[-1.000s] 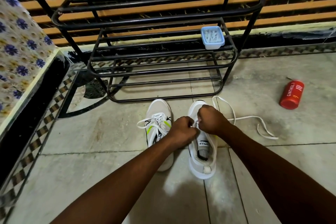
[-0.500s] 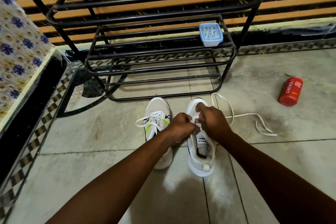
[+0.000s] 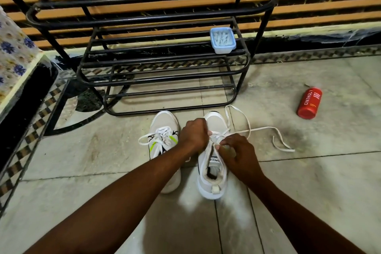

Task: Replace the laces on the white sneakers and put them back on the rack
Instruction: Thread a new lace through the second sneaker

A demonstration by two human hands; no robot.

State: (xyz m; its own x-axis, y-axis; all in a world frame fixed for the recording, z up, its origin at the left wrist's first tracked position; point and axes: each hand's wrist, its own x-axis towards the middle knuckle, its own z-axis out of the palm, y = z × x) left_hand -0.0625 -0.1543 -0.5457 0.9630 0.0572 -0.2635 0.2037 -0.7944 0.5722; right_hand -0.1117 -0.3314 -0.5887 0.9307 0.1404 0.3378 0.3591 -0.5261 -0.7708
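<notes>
Two white sneakers stand side by side on the tiled floor, toes toward the black metal rack (image 3: 165, 74). The left sneaker (image 3: 165, 128) is laced, with loose ends spread to its left. The right sneaker (image 3: 213, 183) lies between my hands. My left hand (image 3: 194, 135) grips that shoe's upper at the eyelets. My right hand (image 3: 237, 152) pinches the white lace (image 3: 266, 129) at the shoe's tongue. The rest of the lace trails in loops to the right across the floor.
A pale blue plastic tub (image 3: 222, 40) with small white pieces sits on the rack's middle shelf at the right. A red Cinthol bottle (image 3: 309, 103) lies on the floor at right. A flower-patterned ledge (image 3: 14, 53) rises at the left.
My right hand has come back from the shoe's toe area to the tongue, still on the lace. My left hand has shifted slightly forward on the shoe. The lace loops moved a little.
</notes>
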